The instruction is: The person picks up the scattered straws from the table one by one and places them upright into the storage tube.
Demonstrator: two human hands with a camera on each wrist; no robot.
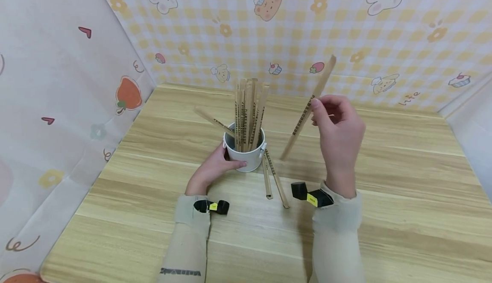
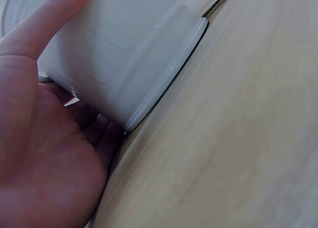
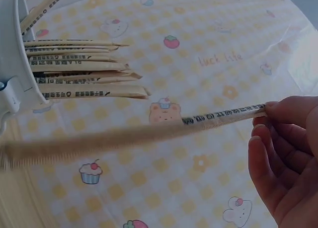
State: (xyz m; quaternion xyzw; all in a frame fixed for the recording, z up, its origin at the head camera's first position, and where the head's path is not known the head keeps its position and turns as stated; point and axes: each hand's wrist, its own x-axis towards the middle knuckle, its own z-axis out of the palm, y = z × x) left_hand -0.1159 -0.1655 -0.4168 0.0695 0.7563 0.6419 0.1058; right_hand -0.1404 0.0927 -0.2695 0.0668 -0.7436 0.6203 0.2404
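My left hand (image 1: 210, 168) holds a small white metal bucket (image 1: 251, 160) that stands upright on the table. In the left wrist view its thumb lies across the bucket wall (image 2: 124, 49) and the fingers reach behind it. Several paper-wrapped straws (image 1: 250, 114) with dark printing stand in the bucket. One straw (image 1: 213, 119) leans out over the left rim. To the right, my right hand (image 1: 341, 127) pinches a single wrapped straw (image 1: 303, 118) between thumb and fingers, tilted above the table. The right wrist view shows this straw (image 3: 218, 117) stretching from the fingertips towards the bucket.
Two more wrapped straws (image 1: 279, 184) lie on the wooden table (image 1: 403, 180), just right of the bucket and towards me. Behind the table hangs a yellow checked cloth (image 1: 326, 30) with cartoon prints. A white printed cloth (image 1: 69, 69) covers the left side.
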